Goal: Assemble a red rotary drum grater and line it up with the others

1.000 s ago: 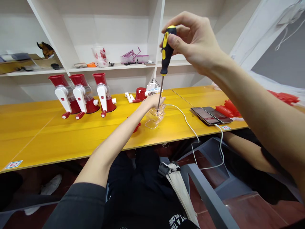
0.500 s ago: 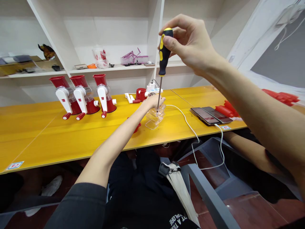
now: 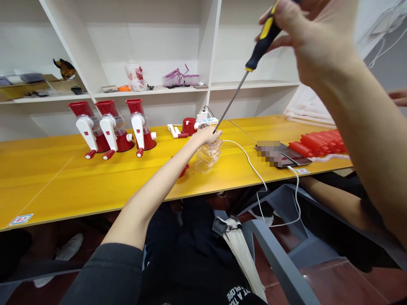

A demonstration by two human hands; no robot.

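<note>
My right hand (image 3: 313, 31) is closed on the black and yellow handle of a screwdriver (image 3: 260, 48), held high and tilted. Its long metal shaft slants down to the left, and the tip ends close to the fingers of my left hand (image 3: 207, 135). That left hand grips the top of a clear plastic housing (image 3: 208, 160) on the table; its fingers are partly hidden behind the back of the hand. Just left of the housing, a red part (image 3: 183, 170) lies partly behind my left forearm.
Three red and white hand-crank graters (image 3: 108, 129) stand at the left. Behind the housing are a red base (image 3: 189, 126), a white crank (image 3: 174, 131) and a power strip (image 3: 208, 123). Phones (image 3: 294, 156), a white cable (image 3: 248, 159) and red parts (image 3: 321, 144) are right; a co-worker's arm (image 3: 333, 195) is beyond.
My right hand has moved up and to the right with the screwdriver, which has gone from nearly upright to slanted. Its tip has come up out of the clear housing. My left hand stays put.
</note>
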